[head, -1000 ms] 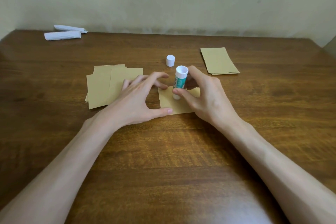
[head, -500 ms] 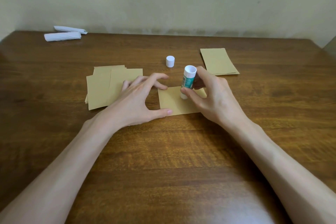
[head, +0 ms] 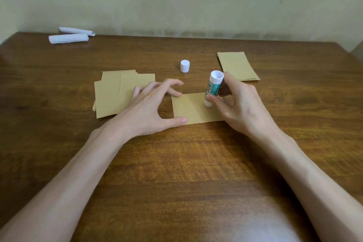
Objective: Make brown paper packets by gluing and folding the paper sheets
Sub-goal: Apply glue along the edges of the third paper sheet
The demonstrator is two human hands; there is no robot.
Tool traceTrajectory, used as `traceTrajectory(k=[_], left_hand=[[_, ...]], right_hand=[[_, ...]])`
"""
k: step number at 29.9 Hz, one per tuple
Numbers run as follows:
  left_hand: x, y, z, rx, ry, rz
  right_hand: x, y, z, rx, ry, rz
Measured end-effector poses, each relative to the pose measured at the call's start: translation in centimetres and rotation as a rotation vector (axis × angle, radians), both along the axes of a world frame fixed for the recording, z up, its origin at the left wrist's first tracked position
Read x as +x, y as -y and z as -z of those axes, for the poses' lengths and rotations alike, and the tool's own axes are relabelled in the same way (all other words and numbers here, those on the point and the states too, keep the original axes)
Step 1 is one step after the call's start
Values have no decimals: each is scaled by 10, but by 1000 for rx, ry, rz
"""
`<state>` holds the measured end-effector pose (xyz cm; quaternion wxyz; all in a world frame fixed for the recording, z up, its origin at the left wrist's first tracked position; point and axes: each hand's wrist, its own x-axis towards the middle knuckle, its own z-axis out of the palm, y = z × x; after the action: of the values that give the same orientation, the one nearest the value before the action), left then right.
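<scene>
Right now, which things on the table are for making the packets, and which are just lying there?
For the job: glue stick, white cap, brown sheet being glued, stack of brown sheets, brown pile far right.
Lying about: two white rolls, far left.

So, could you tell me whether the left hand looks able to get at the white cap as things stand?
Probably yes. The white cap stands upright just beyond the left hand, with nothing between them. That hand only presses the paper sheet, so it would have to release that first.
</scene>
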<state>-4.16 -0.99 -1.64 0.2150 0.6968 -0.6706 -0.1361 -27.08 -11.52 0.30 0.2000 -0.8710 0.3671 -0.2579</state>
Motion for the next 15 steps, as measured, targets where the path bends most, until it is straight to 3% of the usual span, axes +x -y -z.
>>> traceTrajectory(k=[15], left_hand=[[1, 0, 3, -20, -6, 3]], right_hand=[[-11, 4, -3, -14, -16, 46]])
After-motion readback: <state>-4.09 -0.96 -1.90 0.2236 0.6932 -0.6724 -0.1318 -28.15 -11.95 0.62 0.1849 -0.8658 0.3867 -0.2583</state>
